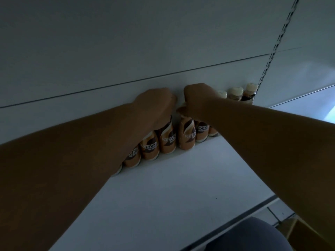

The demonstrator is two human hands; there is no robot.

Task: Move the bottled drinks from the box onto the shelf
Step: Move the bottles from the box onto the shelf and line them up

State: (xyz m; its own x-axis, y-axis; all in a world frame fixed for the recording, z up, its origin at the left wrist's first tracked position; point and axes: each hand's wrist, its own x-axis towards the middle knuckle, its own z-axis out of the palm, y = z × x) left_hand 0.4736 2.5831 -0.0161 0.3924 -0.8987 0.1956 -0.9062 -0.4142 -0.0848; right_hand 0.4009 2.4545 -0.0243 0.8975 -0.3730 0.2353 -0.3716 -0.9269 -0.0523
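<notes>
Gripping two small rigid coffee bottles (167,140) by their caps at the shelf (181,187) back wall, left hand (155,104) and right hand (196,98) fingers seemingly closed around them; light, smooth-sleeved, tippy.

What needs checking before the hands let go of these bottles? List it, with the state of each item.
1. Left hand closed over the top of a bottle: ok.
2. Right hand closed over the top of the next bottle: ok.
3. Both held bottles upright, bases on the shelf: looks ok, though contact under the bases is hard to confirm.
4. Held bottles in line with the row along the back wall: ok.
5. Gap between the two held bottles closed: not ok, a narrow gap shows.
6. Box still holds bottles: cannot tell, only a corner shows.
</notes>
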